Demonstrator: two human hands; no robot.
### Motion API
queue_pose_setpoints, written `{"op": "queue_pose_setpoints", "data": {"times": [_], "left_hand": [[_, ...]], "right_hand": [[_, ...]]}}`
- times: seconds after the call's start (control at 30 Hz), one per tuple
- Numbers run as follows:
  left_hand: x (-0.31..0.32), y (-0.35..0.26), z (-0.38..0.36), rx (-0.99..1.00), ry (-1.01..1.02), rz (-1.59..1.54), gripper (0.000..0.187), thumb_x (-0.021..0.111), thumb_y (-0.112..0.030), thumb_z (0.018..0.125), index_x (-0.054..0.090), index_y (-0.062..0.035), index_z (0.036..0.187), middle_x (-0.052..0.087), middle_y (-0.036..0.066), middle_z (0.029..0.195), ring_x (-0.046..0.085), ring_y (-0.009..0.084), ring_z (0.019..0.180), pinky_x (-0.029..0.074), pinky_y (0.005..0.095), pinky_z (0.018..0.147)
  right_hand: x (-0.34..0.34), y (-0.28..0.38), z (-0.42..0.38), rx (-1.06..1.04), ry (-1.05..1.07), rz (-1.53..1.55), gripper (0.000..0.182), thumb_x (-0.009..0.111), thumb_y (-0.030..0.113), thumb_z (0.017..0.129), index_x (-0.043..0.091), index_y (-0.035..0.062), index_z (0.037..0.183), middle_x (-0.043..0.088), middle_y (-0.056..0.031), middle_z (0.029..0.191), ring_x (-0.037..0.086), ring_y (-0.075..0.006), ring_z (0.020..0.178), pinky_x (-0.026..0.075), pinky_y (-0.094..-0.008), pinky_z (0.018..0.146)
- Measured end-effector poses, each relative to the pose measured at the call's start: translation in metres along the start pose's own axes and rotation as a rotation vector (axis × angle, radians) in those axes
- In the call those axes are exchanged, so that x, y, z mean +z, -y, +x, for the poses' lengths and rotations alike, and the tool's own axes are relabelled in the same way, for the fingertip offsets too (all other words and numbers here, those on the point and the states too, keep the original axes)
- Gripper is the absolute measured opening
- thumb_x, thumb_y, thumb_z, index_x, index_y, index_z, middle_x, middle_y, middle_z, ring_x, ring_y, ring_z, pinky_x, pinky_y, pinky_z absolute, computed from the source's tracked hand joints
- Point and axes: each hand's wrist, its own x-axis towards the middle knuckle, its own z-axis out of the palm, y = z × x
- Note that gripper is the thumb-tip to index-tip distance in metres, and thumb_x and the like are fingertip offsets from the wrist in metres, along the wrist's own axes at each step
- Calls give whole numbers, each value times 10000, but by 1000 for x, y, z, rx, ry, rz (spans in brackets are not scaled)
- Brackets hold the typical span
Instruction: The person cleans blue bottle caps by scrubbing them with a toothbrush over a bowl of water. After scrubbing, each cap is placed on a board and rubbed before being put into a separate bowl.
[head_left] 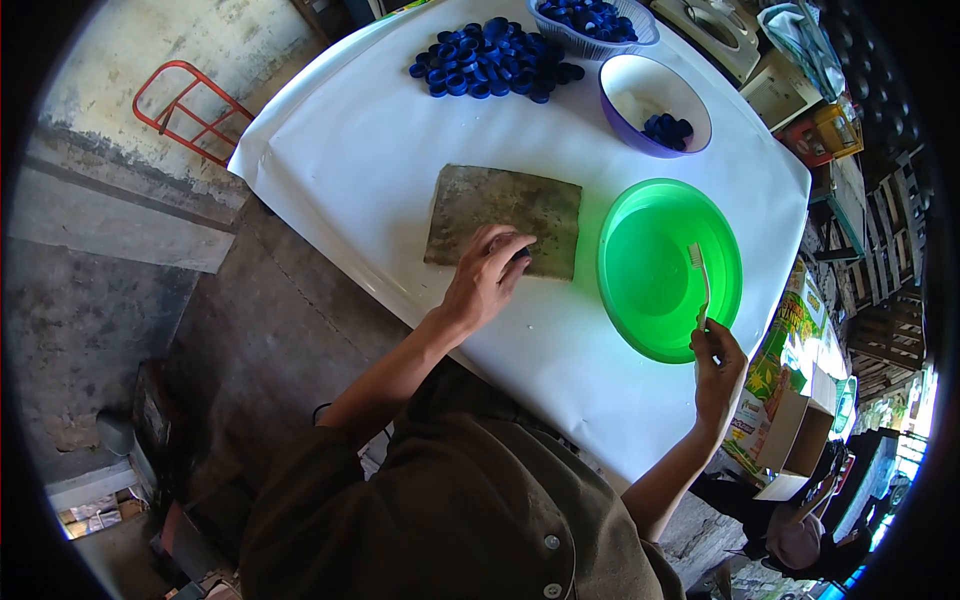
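My left hand (488, 272) rests over the lower part of a worn, flat grey-brown slab (490, 195). Its fingers are curled around a small dark blue cap (521, 254), mostly hidden beneath them. In my right hand (718, 365) is a toothbrush (703, 275), gripped by its handle with the bristle head pointing up and away. The brush is above the near right part of a bright green basin (612, 290), which seems to hold water.
A pile of blue caps (485, 60) lies at the far side of the white-covered table (340, 150). Beside it stand a basket (640, 42) full of caps and a purple-white bowl (628, 85) with several more. A red metal frame (175, 105) leans at left; an open carton (797, 435) is at right.
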Motion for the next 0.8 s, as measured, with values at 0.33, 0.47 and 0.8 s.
{"op": "queue_pose_setpoints", "data": {"times": [0.33,0.47,0.8], "left_hand": [[6,8,1,13,3,61,216,754,4,786,688,-34,988,692,136,1022,632,318,999,526,422,856],[-9,30,12,52,-107,216,212,746,22,787,727,-36,990,694,124,1053,639,301,1015,541,405,864],[-16,45,12,30,-102,296,370,779,-74,804,711,-59,1168,656,113,1234,563,326,1157,485,442,955]], "right_hand": [[-5,-4,-6,17,-24,0,310,716,182,911,698,-16,1149,703,-69,846,601,-113,737,481,-274,692],[-7,-5,-8,40,-38,30,310,713,165,910,694,-8,1167,683,-35,818,565,-96,720,449,-267,700],[-6,1,-8,48,-7,46,329,720,167,908,686,-18,1178,680,-35,834,553,-81,732,435,-257,686]]}}
